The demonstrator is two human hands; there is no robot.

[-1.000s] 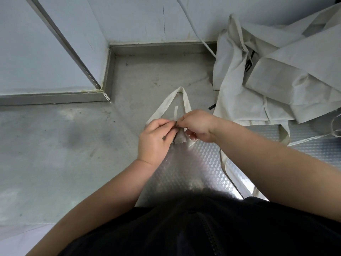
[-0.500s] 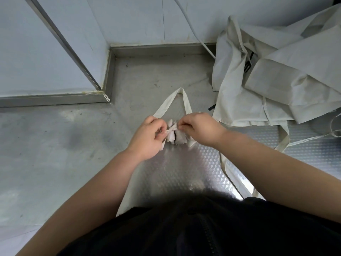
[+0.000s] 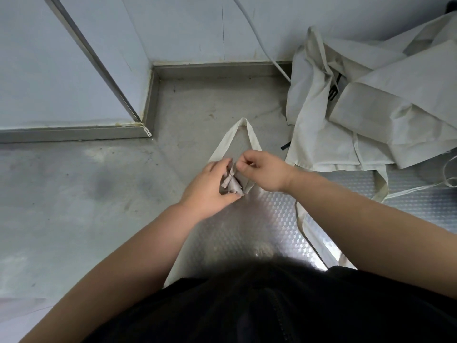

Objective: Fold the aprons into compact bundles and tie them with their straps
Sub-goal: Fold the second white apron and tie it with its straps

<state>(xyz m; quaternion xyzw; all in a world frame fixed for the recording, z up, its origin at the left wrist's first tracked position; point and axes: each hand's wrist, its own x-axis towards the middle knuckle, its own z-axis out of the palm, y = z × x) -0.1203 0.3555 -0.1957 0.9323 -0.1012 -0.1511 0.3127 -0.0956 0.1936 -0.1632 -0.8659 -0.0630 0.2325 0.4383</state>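
Note:
A small folded cream apron bundle [image 3: 232, 185] is held just above the steel counter, with a strap tied round its middle. My left hand [image 3: 210, 186] grips the bundle from the left and below. My right hand [image 3: 264, 170] pinches the strap end at the knot on top of it. The apron's neck loop [image 3: 243, 125] lies on the counter beyond my hands, pointing away from me. A pile of unfolded cream aprons [image 3: 371, 115] lies at the right, with thin straps [image 3: 420, 189] trailing toward me.
The steel counter [image 3: 74, 206] ends in a raised metal lip against grey wall panels [image 3: 173, 28]. A white cable [image 3: 259, 38] runs down the wall behind the pile. A textured steel surface [image 3: 247, 231] lies in front of my dark-clothed body.
My hands have shifted slightly. The left hand has moved from pinching the strap to cupping the bundle, while the right hand keeps pinching the strap at the knot.

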